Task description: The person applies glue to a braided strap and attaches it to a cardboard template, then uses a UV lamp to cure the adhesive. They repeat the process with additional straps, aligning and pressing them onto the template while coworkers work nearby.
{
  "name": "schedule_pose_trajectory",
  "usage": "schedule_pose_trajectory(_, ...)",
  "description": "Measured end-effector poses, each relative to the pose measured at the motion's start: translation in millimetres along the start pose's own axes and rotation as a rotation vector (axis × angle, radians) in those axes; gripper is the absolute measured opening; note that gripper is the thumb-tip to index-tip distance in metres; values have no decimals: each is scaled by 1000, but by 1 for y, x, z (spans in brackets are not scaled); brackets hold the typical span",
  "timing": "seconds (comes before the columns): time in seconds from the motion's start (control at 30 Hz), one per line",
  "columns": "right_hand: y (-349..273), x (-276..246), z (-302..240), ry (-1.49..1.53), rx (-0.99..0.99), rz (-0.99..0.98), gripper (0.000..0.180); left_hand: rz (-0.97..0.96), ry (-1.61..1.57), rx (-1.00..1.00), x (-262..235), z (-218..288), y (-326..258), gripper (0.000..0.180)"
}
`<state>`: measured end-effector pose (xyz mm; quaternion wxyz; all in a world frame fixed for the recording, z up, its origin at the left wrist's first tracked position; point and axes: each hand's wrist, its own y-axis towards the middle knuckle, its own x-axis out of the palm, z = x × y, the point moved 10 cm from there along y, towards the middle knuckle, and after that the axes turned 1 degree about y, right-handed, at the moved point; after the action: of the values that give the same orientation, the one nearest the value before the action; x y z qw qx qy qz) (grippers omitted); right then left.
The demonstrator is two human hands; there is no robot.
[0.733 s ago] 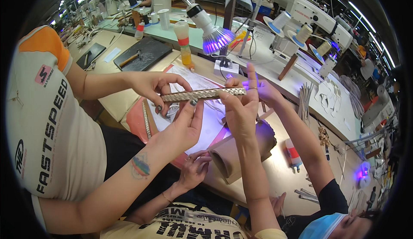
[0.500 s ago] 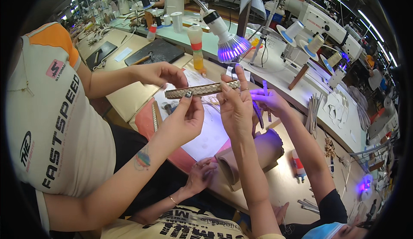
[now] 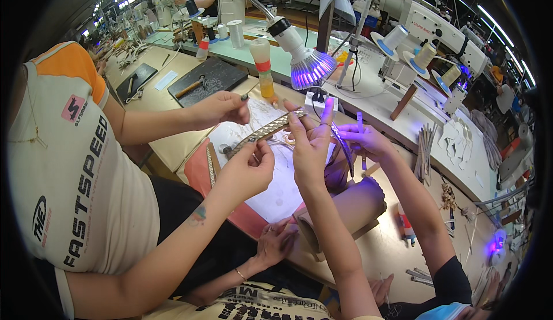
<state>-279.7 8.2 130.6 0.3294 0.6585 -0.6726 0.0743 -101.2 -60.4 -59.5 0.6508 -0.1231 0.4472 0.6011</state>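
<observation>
In my right hand [image 3: 311,147], thumb and fingers pinch the upper end of a pale braided strap [image 3: 269,128] with a brown edge; one finger points up. The strap slants down leftward to a co-worker's tattooed-arm hand [image 3: 250,162], which grips its lower part. That person's other hand [image 3: 227,109] hovers above, apart from the strap. My left hand [image 3: 276,243] is low at the table edge, fingers loosely spread, beside a brown curved leather piece [image 3: 345,210]. At right, another person's hand [image 3: 366,141] holds a dark strap [image 3: 344,147] and a slim stick under purple light.
A purple-lit lamp [image 3: 311,67] hangs just above the hands. White paper [image 3: 271,187] lies on the table beneath. Behind stand a glue bottle [image 3: 264,69], a black slab [image 3: 216,78] with a hammer, and thread spools [image 3: 394,38]. A red-and-white bottle [image 3: 406,228] is at right.
The braided strap has tilted, its left end dropping toward the paper. The left co-worker's farther hand has drawn away from it. My right hand still holds its end; my left hand has shifted slightly.
</observation>
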Motion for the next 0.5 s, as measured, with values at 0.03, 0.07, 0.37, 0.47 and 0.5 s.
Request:
schedule_pose_trajectory(0.03,2,-2,-1,-37,-38,-3,84,-3,0,0,0,0,1,27)
schedule_pose_trajectory(0.07,4,-3,-1,-64,-60,-10,83,-11,-4,-20,1,-2,1,27)
schedule_pose_trajectory(0.37,33,-29,7,-162,-113,-43,81,66,58,21,-4,5,3,27)
schedule_pose_trajectory(0.47,43,-34,9,-175,-115,-48,82,59,41,14,-3,3,3,26)
schedule_pose_trajectory(0.5,47,-36,10,-187,-118,-45,82,63,56,27,-3,5,3,26)
